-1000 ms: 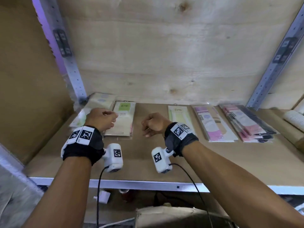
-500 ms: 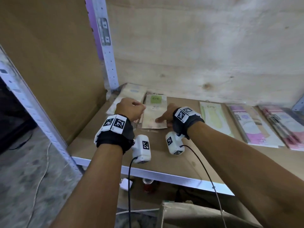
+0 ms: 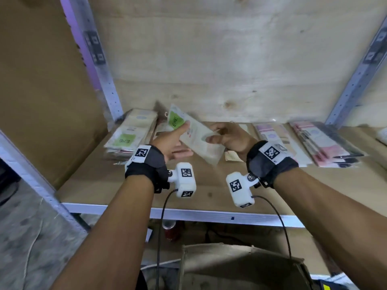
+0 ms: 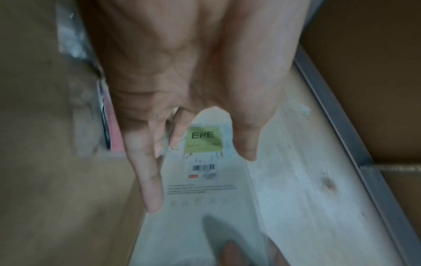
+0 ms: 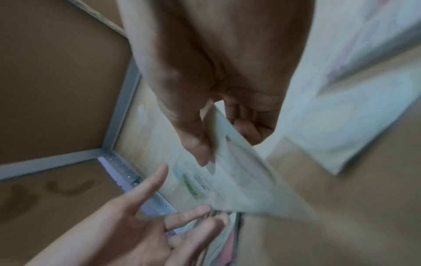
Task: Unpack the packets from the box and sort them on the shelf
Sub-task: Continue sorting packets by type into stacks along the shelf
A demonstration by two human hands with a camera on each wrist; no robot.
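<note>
Packet: a flat, pale packet with a green label (image 3: 193,136) is held tilted in the air above the shelf (image 3: 209,193), between both hands, its labelled end pointing up and to the left.

How it will handle: it looks light, thin and flexible, in a glossy wrapper that is likely slippery; it would probably bend if held by one corner only.

Where to take hold: along a long edge or near the middle, thumb on one face and fingers on the other, so it stays flat.

Right hand: the right hand (image 3: 231,140) pinches the packet's lower half, thumb on the near face and curled fingers behind; the grip is clenched on the packet.

Left hand: the left hand (image 3: 174,144) is spread with straight fingers, its fingertips at the packet's upper edge by the label. The wrist views are blurred, so it seems to steady or touch the packet rather than grasp it; the grip is released.

Sorted piles: a stack of green-labelled packets (image 3: 130,136) lies at the shelf's left end, just beside the left hand; pink packets (image 3: 322,143) lie towards the right end.

Box: an open cardboard box (image 3: 240,266) sits below the shelf's front edge.
</note>
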